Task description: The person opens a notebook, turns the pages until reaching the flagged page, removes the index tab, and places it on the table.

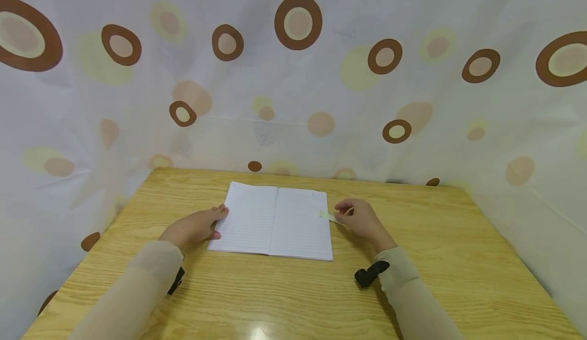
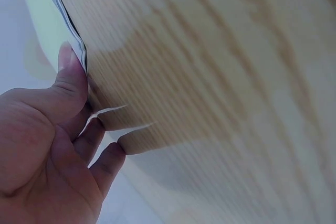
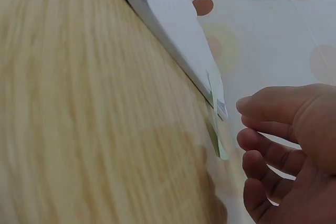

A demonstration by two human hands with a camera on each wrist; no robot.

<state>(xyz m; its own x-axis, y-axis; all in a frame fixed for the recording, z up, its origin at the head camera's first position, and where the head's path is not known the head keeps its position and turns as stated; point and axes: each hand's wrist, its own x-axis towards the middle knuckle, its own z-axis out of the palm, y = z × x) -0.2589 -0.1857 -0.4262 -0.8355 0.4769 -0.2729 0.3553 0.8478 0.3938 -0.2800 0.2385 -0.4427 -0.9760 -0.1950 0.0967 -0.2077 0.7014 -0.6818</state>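
Observation:
An open lined notebook (image 1: 249, 220) lies flat on the table. At its left edge my left hand (image 1: 194, 226) touches it; in the left wrist view the thumb (image 2: 65, 59) rests on the page edge while other fingertips touch the wood beside it. A pale green paper strip (image 1: 324, 214) overlaps the right page's outer edge and sticks out past it. Beside that strip is my right hand (image 1: 359, 218), fingers loosely bent. In the right wrist view the strip's free end (image 3: 222, 153) hangs apart from the fingertips, and nothing is between thumb and fingers.
The wooden table (image 1: 275, 294) runs out to both sides and in front of the notebook. A white curtain (image 1: 293, 85) with brown and yellow circles rises behind it and along both sides. A black strap with a camera (image 1: 369, 275) sits on the right wrist.

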